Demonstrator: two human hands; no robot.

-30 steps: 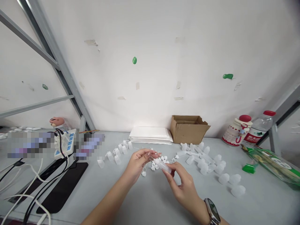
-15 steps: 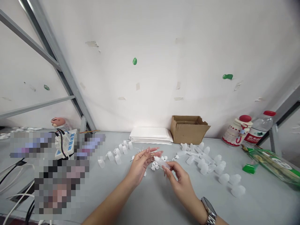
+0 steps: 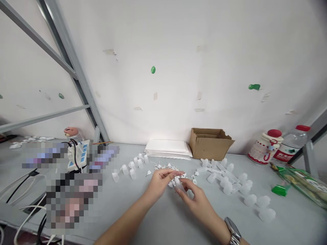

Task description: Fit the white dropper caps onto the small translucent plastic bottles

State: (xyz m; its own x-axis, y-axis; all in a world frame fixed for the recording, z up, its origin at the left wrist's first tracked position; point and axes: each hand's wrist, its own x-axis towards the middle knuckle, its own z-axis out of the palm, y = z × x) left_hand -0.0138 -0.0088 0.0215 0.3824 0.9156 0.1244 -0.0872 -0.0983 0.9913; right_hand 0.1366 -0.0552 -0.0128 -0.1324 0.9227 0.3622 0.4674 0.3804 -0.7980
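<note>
Now both hands have sunk nearer the table point(image 3: 158, 217); right hand point(image 3: 195, 200) grips a small bottle point(image 3: 178, 183), left hand point(image 3: 160, 180) apparently pinches its cap.

Bare table point(image 3: 163, 217) in front of the hands, free to pass. Small caps point(image 3: 167, 167) crowd just beyond, bottles point(image 3: 230, 182) scattered right, cardboard box point(image 3: 209, 144) behind, cables point(image 3: 22, 207) far left.

no legible text, even on the water bottle point(image 3: 291, 149) label
</note>
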